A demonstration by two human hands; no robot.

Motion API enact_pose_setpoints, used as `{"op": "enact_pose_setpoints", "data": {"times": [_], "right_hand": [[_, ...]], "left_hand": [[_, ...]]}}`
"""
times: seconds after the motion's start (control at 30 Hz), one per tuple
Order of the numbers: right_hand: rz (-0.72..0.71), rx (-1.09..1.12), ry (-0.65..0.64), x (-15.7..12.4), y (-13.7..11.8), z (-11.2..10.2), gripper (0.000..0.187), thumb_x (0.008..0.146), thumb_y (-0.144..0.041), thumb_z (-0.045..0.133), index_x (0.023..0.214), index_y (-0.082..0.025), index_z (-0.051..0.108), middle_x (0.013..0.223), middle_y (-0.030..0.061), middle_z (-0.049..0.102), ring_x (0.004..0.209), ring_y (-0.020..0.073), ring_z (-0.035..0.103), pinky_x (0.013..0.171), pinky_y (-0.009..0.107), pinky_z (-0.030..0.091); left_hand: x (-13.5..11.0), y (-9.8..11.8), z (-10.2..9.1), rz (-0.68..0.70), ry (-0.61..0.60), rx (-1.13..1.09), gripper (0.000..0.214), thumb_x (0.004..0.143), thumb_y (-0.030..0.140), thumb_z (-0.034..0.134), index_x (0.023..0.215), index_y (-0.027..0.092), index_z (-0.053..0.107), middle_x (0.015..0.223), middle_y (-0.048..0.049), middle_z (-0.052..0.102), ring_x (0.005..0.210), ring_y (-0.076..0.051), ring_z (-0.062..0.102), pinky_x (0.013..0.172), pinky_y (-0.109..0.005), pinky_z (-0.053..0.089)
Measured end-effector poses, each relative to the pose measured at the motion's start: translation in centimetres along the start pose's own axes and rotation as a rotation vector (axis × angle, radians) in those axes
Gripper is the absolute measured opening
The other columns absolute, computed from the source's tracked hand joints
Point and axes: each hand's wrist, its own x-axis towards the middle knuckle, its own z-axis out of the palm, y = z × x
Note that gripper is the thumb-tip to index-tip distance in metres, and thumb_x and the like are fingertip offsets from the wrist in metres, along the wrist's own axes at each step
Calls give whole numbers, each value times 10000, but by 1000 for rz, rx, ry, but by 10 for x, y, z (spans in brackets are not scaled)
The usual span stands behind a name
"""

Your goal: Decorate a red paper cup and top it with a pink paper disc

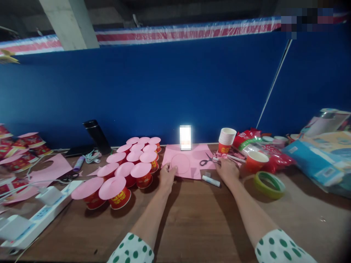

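My left hand (167,178) pinches the lower left edge of a pink paper sheet (194,155), its thumb on top. A circle outline (180,164) shows on the sheet beside the thumb. My right hand (228,171) lies at the sheet's right side with fingers curled down. A white pen-like stick (215,159) pokes out at its fingertips; the palm side is hidden. Just left of these fingers rest dark-handled scissors (206,160). A glue stick (211,180) lies on the table between the hands. Behind my right hand stands a stack of paper cups (227,138).
Several upturned red cups topped with pink discs (124,169) stand left of my left hand. A power strip (44,215), black bottle (97,136) and cut pink paper (52,170) lie farther left. Rightward are a tape roll (269,185), a single cup (257,162) and packages (318,160).
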Motion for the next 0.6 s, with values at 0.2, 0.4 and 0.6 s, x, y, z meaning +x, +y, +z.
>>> {"op": "enact_pose_setpoints", "data": {"times": [0.2, 0.4, 0.6], "right_hand": [[-386, 371, -274, -9, -15, -13, 395, 821, -518, 506, 1028, -205, 631, 920, 59, 665, 812, 194, 609, 707, 274, 433], [-472, 327, -426, -10, -10, -8, 533, 602, -402, 727, 1089, -218, 610, 1080, 77, 612, 918, 245, 578, 734, 297, 423], [-452, 464, -377, -12, -17, 2, 397, 694, -311, 615, 1073, -191, 613, 967, 67, 647, 822, 203, 590, 722, 295, 435]], "left_hand": [[1, -1, 1, -19, 89, 60, 467, 672, 189, 681, 1112, 123, 540, 1041, -136, 637, 926, -194, 622, 807, -314, 486], [-1, 0, 1, 78, 130, 251, 444, 681, 159, 662, 1114, 132, 565, 1125, -136, 610, 1067, -226, 571, 914, -354, 451], [-11, 5, 3, 325, 181, 614, 421, 713, 182, 617, 1129, 124, 577, 1162, -148, 568, 1126, -261, 516, 1001, -422, 387]]}}
